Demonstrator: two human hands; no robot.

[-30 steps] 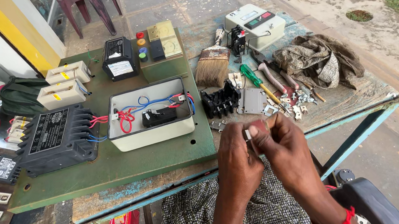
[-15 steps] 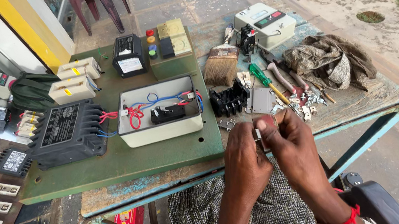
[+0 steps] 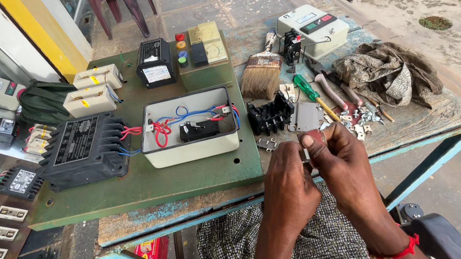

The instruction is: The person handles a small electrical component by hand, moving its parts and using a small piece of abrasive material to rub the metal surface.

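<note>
Both hands meet at the near edge of the bench (image 3: 206,206). The left hand (image 3: 289,192) and right hand (image 3: 347,173) pinch one small metal part (image 3: 306,156) between their fingers, just above the bench edge. Just beyond it lie one grey plate (image 3: 306,116) and one black terminal block (image 3: 270,116). Farther left stands one open white box (image 3: 193,149) with red and blue wires, and beside it one black contactor (image 3: 82,150). Two cream switch boxes (image 3: 90,91) sit at the far left. To the right lie one brush (image 3: 261,75), one green screwdriver (image 3: 312,93) and one crumpled rag (image 3: 388,73).
</note>
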